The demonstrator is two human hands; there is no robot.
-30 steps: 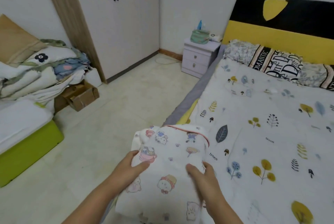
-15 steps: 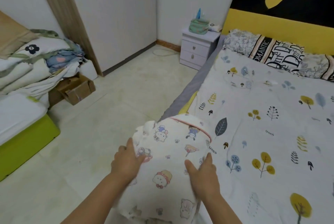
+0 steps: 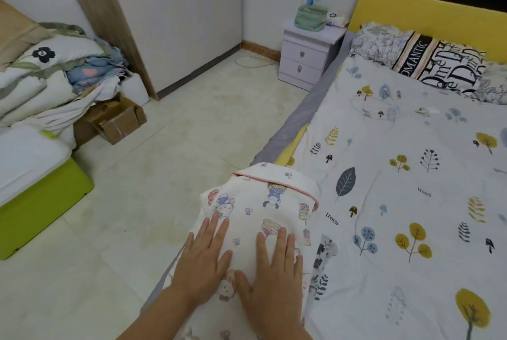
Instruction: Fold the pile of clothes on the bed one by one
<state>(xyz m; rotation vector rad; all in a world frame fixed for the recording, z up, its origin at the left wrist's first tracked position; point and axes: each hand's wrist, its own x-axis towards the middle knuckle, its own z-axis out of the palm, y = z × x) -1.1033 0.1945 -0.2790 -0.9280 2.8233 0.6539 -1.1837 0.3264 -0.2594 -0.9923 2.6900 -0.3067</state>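
Bed [image 3: 411, 230] edge, cartoon-print garment [image 3: 263, 202] under left hand [image 3: 204, 260] and right hand [image 3: 274, 271], fingers [image 3: 281, 241] flat, spread

Home bedroom: bed [image 3: 411, 202], nightstand [image 3: 307, 57], wardrobe [image 3: 178, 24].

Garment [image 3: 263, 202]: soft matt white cloth, cartoon print, pink piped edge. Bed cover [image 3: 411, 175]: matt cotton-looking cloth, lightly creased, leaf and tree print. Pillow [image 3: 428, 62]: printed cloth, matt. Headboard [image 3: 428, 13]: smooth yellow and black panel, material unclear. Floor [image 3: 164, 175]: pale tiles, slight sheen, stained. Wardrobe [image 3: 178, 10]: smooth white doors, wood-grain side. Nightstand [image 3: 304, 60]: smooth pale lilac finish. Box [image 3: 118, 120]: brown cardboard, matt. Green bin [image 3: 41, 202]: smooth plastic-looking.
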